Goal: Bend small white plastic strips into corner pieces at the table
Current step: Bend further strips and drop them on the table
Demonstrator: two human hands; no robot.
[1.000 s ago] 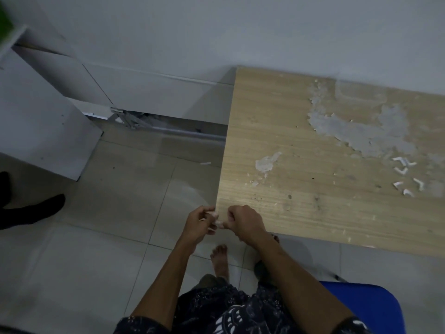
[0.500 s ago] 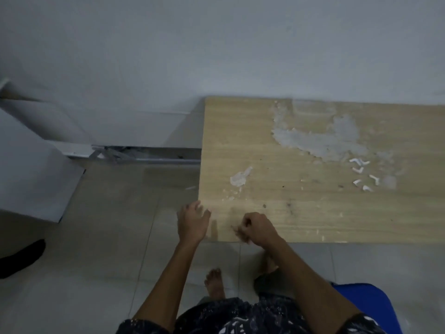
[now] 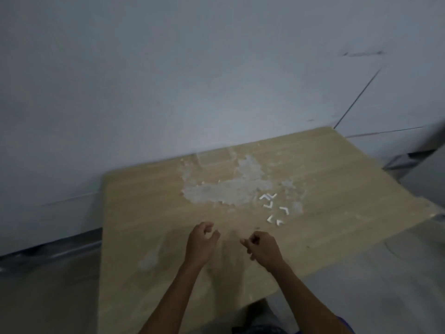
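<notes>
A: State of left hand (image 3: 201,244)?
B: Loose, nothing in it. The right hand (image 3: 263,251) is curled tight. Is there a strip inside? Blurred, can't tell.
A: Risk?
B: The corner pieces (image 3: 273,208) lie on the table (image 3: 144,213) just beyond right hand, and a careless reach could scatter them.

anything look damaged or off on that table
Yes: the table has a large ragged patch where its wood-grain top is peeled to grey-white, toward the far edge, right behind the bent white corner pieces.
</notes>
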